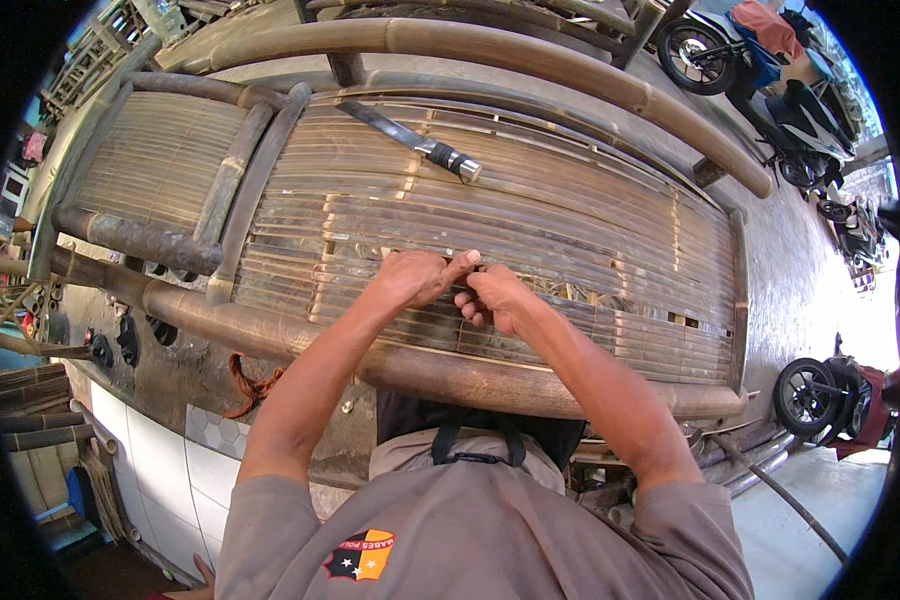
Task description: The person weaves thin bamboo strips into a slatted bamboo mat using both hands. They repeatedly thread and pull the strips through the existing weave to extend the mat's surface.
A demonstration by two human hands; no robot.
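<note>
A long bamboo bench (530, 375) with a seat of thin split-bamboo slats (570, 215) lies across in front of me. Over the near middle of the slats, my left hand (417, 279) is closed, its thumb stretched toward my right hand. Close beside it, my right hand (503, 299) has its fingers curled in a pinch. Between the fingertips, whatever they hold is too small or hidden to name. Dark gaps show between the slats around both hands. Farther off, a large knife (410, 138) with a dark-wrapped handle and metal end lies on the slats.
A thick bamboo rail (450, 38) runs along the bench's far side. At the left is a smaller slatted section (155, 150). Motorbikes (795, 120) stand at the right. Orange-brown rope (250, 385) and dark sandals (125, 342) lie below the near rail; bamboo poles (750, 460) rest at right.
</note>
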